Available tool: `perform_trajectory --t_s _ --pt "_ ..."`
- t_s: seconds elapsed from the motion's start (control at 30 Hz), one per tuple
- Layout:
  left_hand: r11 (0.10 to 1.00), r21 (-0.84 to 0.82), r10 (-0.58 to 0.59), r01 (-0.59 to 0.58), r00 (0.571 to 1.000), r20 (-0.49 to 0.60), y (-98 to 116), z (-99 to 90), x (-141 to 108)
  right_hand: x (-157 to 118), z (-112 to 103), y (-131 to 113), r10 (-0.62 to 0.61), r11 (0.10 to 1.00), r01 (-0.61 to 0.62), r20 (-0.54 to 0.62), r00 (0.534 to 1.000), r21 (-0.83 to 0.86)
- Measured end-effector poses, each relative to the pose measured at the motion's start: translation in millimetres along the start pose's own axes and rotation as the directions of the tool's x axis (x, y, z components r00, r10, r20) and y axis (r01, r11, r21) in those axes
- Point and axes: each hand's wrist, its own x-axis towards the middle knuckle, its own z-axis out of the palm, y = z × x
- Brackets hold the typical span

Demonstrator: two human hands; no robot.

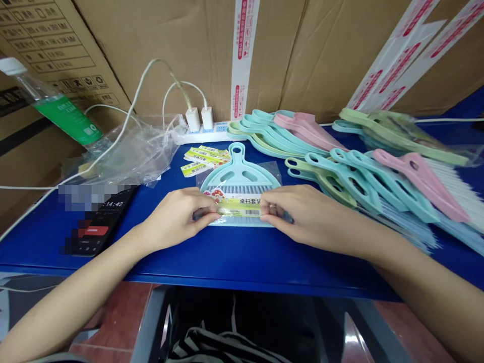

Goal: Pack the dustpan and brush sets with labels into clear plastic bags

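A light-blue dustpan and brush set (238, 169) lies in a clear plastic bag (277, 170), its handle pointing away from me. Across its bristles sits a white and yellow-green label card (245, 206), with its ends partly hidden by my fingers. My left hand (183, 209) pinches the bag at the left end of the card, thumb below and fingers above. At the right end, my right hand (295, 214) pinches the bag the same way. Whether the fingers also grip the card, I cannot tell.
Dustpans (276, 133) and brushes (363, 184) in several colours lie to the right. Loose label cards (196, 160), a power strip (212, 133) with chargers and crumpled bags (132, 151) are behind. A phone (108, 222) and bottle (56, 106) stand left, cardboard boxes (181, 35) behind.
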Motion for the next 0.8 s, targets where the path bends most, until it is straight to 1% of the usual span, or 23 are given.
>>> perform_trajectory --t_s 0.13,0.5,0.67,0.8 --pt "0.998 0.033 -0.053 0.054 0.998 -0.026 3.2 1.6 0.3 1.7 1.7 -0.8 0.036 0.999 -0.037 -0.017 0.999 -0.026" --pt "0.991 0.012 -0.134 0.136 0.984 -0.119 6.8 4.4 0.3 2.2 6.4 1.7 0.074 0.995 -0.077 -0.044 0.996 -0.066" --pt "0.991 -0.021 -0.132 0.130 0.984 -0.118 3.4 4.3 -1.1 1.3 6.3 3.8 0.060 0.994 -0.066 -0.074 0.995 -0.084" --pt "0.986 0.047 -0.152 0.157 0.983 -0.101 0.7 0.1 -1.2 -0.7 5.1 6.4 0.025 0.996 -0.032 -0.085 0.996 -0.080"
